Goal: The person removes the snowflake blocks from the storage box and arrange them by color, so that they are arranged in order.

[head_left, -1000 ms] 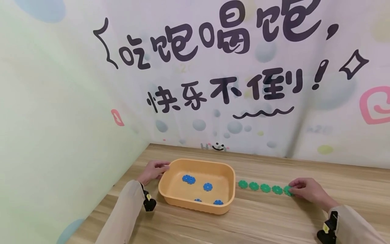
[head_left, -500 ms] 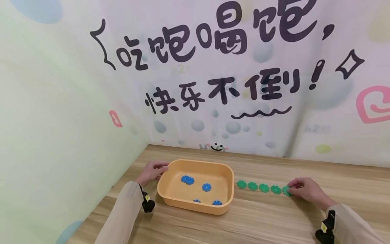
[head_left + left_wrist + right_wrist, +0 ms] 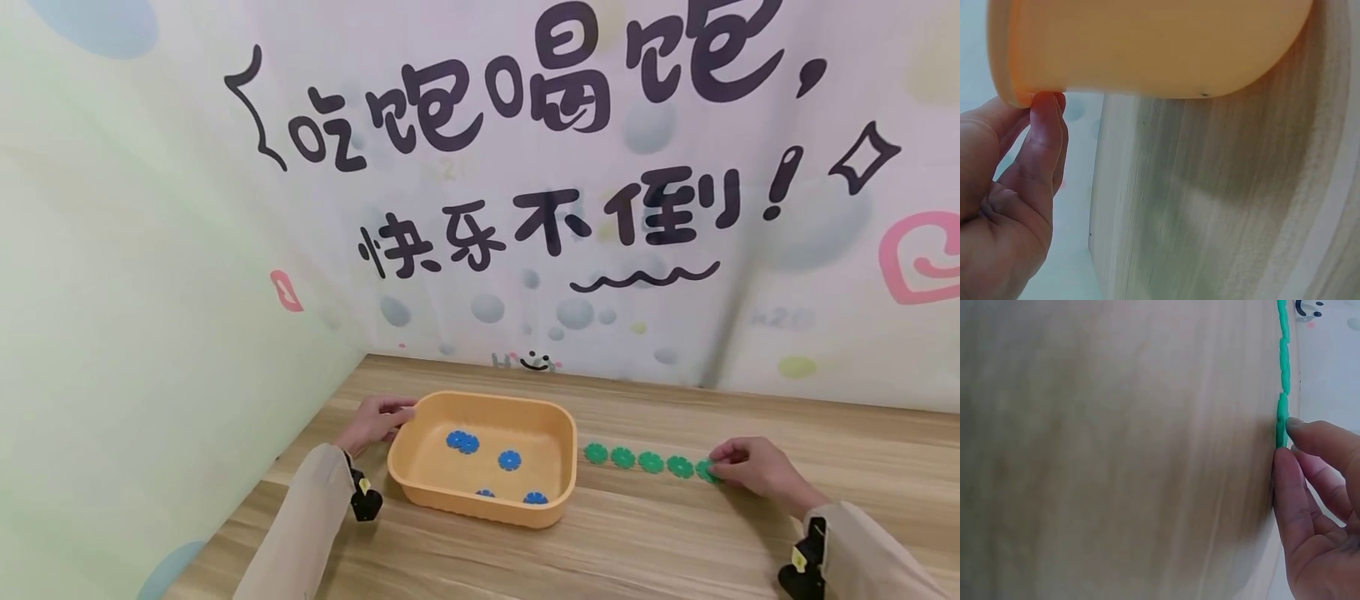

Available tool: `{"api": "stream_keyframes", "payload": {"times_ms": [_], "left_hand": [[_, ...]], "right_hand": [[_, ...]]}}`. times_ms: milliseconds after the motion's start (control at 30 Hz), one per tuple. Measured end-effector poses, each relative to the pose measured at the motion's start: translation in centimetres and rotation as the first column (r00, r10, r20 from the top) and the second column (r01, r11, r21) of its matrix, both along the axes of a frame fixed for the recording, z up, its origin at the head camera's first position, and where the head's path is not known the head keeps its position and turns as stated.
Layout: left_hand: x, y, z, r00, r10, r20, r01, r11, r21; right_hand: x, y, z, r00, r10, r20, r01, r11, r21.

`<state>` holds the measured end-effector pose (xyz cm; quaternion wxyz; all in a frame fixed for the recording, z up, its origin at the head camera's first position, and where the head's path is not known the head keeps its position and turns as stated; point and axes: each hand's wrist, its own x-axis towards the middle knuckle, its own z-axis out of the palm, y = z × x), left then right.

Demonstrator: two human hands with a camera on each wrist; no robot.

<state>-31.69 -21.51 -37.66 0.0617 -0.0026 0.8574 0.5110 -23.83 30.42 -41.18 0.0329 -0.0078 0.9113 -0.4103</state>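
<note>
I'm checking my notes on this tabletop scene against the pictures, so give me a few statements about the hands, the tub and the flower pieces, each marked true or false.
1. The green flower pieces lie in a row on the wooden table, to the right of the orange tub. True.
2. The right hand pinches the piece at the row's far right end. True.
3. The tub holds green pieces. False: the blue flower pieces lie in it.
4. The left hand lifts the tub clear of the table. False: the tub sits on the table, and the left hand's fingers touch its rim.
5. Five green pieces show in the row. True.
</note>
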Motion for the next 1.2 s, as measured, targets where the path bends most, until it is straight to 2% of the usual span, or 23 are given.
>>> {"api": "stream_keyframes", "payload": {"times_ms": [233,400,533,700,900,1200], "left_hand": [[0.0,0.0,0.1,1.000,-0.002,0.001,0.002,1.000,0.000],[0.0,0.1,0.2,1.000,-0.007,-0.002,0.007,1.000,-0.004],[0.0,0.0,0.2,1.000,-0.006,-0.008,0.006,1.000,-0.004],[0.1,0.1,0.2,1.000,-0.002,-0.005,0.002,1.000,-0.014],[0.1,0.0,0.0,1.000,0.002,0.006,-0.002,1.000,-0.009],[-0.1,0.0,0.1,1.000,0.007,0.007,-0.007,1.000,0.014]], "right_hand": [[0.0,0.6,0.6,1.000,0.009,-0.001,-0.009,1.000,-0.018],[0.1,0.6,2.1,0.997,0.050,-0.058,-0.053,0.997,-0.049],[0.0,-0.6,3.6,0.994,0.088,-0.069,-0.095,0.991,-0.098],[-0.2,-3.2,5.3,0.989,0.127,-0.076,-0.138,0.977,-0.162],[-0.9,-7.5,6.7,0.973,0.212,-0.087,-0.226,0.950,-0.214],[-2.6,-15.2,7.9,0.951,0.295,-0.093,-0.308,0.930,-0.203]]}}
